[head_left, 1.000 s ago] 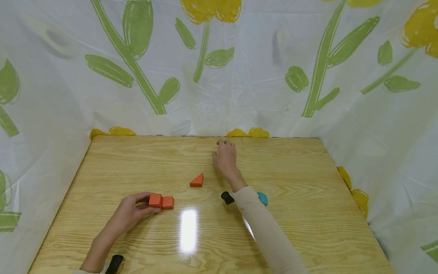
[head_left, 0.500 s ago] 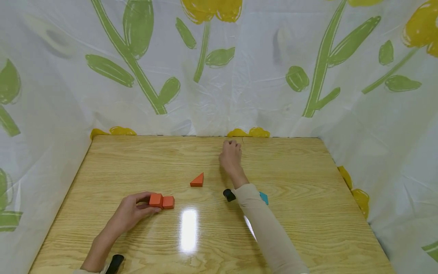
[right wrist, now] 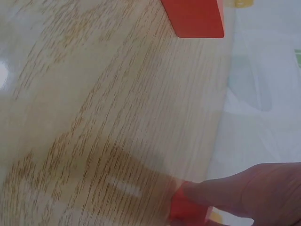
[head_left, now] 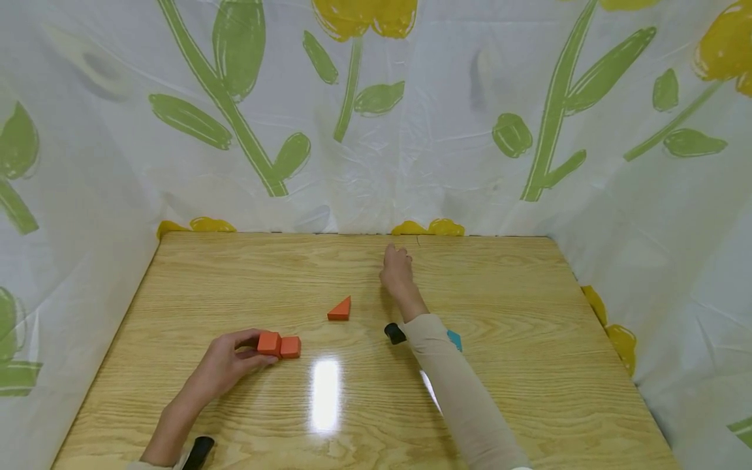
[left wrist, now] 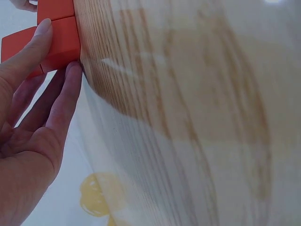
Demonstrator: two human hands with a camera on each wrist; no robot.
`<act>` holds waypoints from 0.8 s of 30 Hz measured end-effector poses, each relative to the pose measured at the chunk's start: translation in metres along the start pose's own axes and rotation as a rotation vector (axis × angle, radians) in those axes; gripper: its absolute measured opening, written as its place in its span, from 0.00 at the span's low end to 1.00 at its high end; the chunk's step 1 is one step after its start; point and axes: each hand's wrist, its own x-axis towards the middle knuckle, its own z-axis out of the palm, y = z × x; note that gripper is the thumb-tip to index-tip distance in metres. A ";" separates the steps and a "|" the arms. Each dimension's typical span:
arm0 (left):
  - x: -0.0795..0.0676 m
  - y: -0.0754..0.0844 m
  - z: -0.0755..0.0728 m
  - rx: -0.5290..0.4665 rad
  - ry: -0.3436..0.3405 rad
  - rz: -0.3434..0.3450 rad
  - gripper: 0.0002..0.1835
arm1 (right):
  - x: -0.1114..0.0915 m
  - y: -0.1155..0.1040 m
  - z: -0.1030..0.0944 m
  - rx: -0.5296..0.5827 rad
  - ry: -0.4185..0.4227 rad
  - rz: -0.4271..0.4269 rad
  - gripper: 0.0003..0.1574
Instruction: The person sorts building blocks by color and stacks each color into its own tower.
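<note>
My left hand [head_left: 219,364] holds an orange-red block [head_left: 269,343] between thumb and fingers. In the left wrist view, this upper block [left wrist: 21,47] sits on a lower block [left wrist: 61,44], which the hand also touches. Another orange-red block [head_left: 290,347] lies against the stack's right side. Far back on the table, my right hand [head_left: 397,271] is seen from behind. The right wrist view shows it pinching a small red block [right wrist: 190,207], partly covered by the fingers. An orange-red triangular block [head_left: 339,309] stands between the two hands.
A blue block [head_left: 455,339] peeks out from behind the right sleeve [head_left: 458,385]. Black devices are worn at the right wrist [head_left: 395,333] and left wrist [head_left: 198,453]. A flower-printed curtain [head_left: 435,130] borders the wooden table [head_left: 499,281] at the back and sides.
My right hand has shifted slightly to the right at the back of the table, and its fingers have closed together. The left hand and its blocks stay in place.
</note>
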 end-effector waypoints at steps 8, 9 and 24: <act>-0.002 0.002 0.001 -0.006 0.002 -0.002 0.22 | -0.003 0.000 -0.002 0.050 0.062 -0.028 0.13; -0.002 0.002 0.001 -0.006 0.000 -0.001 0.22 | -0.004 0.000 -0.003 0.058 0.071 -0.032 0.14; -0.001 0.000 -0.001 -0.001 -0.005 0.006 0.22 | -0.015 -0.004 -0.004 0.210 0.129 -0.155 0.17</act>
